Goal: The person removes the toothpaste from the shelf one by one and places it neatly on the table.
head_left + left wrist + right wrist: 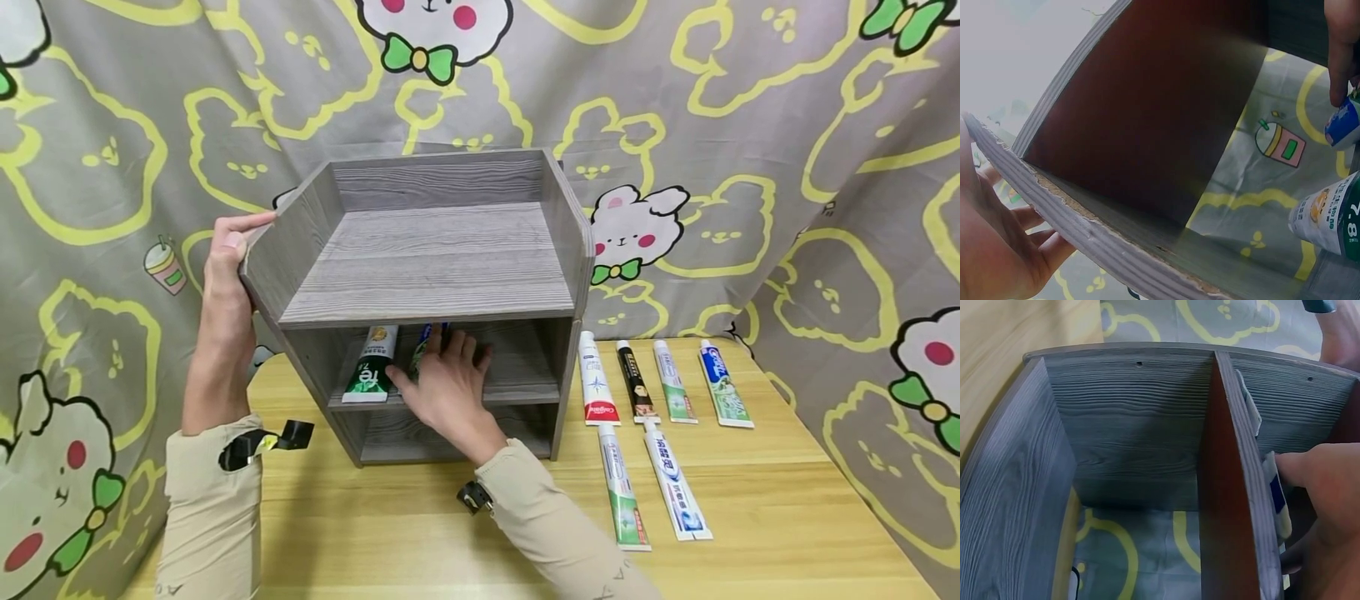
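A grey wood-grain shelf unit [431, 258] stands on the table. My left hand [228, 292] rests against the outside of its left side panel [1104, 240], near the front edge; no finger shows on the inner face. Inside the middle compartment, my right hand [452, 385] holds a blue and green toothpaste tube [417, 360], which it largely covers. The thumb lies beside the tube's flat end [1277, 497] in the right wrist view. To the left, a green and white toothpaste tube [371, 367] lies on the same board, its flat end facing front.
Right of the shelf, several toothpaste tubes lie in two rows, including a red and white tube [597, 379], a black tube [637, 379] and a blue and white tube [677, 483]. The wooden table [360, 533] meets a patterned curtain [750, 125] behind.
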A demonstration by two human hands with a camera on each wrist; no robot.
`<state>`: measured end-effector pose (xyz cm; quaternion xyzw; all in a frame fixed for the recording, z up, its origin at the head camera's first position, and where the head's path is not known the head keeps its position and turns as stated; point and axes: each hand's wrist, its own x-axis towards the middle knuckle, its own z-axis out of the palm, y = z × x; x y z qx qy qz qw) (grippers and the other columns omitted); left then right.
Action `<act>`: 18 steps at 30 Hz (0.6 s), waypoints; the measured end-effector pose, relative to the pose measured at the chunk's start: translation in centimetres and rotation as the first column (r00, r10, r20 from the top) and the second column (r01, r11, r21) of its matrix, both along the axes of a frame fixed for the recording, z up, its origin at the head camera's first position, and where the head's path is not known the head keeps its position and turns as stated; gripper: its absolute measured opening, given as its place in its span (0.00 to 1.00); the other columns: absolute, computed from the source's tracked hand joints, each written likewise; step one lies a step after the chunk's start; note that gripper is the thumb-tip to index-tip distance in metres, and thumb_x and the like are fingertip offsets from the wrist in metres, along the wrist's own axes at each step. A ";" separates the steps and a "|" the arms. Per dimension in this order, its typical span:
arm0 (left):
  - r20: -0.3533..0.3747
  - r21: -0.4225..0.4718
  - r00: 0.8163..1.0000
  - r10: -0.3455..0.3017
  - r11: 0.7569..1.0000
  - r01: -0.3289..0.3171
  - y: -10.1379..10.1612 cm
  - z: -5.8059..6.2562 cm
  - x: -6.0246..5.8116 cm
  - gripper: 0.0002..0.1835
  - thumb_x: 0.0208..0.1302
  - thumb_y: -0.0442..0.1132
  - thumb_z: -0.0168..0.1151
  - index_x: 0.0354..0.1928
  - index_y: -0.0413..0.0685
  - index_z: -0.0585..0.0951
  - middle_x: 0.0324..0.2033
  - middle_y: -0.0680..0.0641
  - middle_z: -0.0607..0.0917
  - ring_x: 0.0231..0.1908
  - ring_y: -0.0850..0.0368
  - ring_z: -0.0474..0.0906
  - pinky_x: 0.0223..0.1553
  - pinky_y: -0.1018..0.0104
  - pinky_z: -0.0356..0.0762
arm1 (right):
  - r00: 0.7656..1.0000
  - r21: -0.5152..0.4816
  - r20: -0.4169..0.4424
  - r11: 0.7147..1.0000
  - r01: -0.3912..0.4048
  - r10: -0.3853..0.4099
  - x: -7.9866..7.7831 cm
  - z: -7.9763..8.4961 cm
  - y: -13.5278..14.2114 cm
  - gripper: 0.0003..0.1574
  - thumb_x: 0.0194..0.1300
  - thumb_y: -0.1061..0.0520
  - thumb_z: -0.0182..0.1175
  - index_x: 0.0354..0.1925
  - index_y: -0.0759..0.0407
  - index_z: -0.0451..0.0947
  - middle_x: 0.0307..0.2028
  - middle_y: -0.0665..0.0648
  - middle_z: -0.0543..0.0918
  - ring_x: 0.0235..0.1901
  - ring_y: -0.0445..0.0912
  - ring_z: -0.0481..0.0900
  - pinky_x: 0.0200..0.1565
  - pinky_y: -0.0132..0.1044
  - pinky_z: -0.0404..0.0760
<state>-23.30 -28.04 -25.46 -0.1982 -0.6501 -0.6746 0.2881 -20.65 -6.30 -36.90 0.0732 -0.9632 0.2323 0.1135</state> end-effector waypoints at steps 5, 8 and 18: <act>-0.007 -0.002 1.000 -0.010 1.000 0.010 0.1 0.0 0.0 0.23 0.73 0.46 0.42 0.60 0.47 0.79 0.41 0.41 0.79 0.34 0.51 0.73 0.35 0.63 0.66 | 1.000 -0.004 -0.014 1.000 0.000 0.000 -0.1 -0.2 0.2 0.55 0.71 0.34 0.58 0.80 0.63 0.52 0.72 0.77 0.59 0.73 0.70 0.57 0.68 0.75 0.47; -0.012 -0.005 1.000 -0.008 1.000 0.008 0.1 0.0 0.0 0.23 0.73 0.46 0.42 0.60 0.47 0.79 0.40 0.41 0.79 0.34 0.51 0.73 0.35 0.63 0.66 | 1.000 -0.026 -0.024 1.000 -0.010 0.009 -0.2 -0.3 0.3 0.52 0.71 0.38 0.59 0.80 0.62 0.53 0.73 0.78 0.58 0.73 0.71 0.57 0.67 0.76 0.46; -0.016 0.005 1.000 0.006 1.000 -0.006 0.0 0.0 -0.1 0.23 0.72 0.46 0.42 0.59 0.47 0.80 0.44 0.41 0.79 0.37 0.50 0.72 0.36 0.62 0.65 | 0.991 -0.004 -0.134 1.000 -0.021 0.021 -0.3 -1.0 0.6 0.43 0.71 0.41 0.60 0.77 0.52 0.63 0.64 0.74 0.71 0.63 0.68 0.71 0.62 0.76 0.58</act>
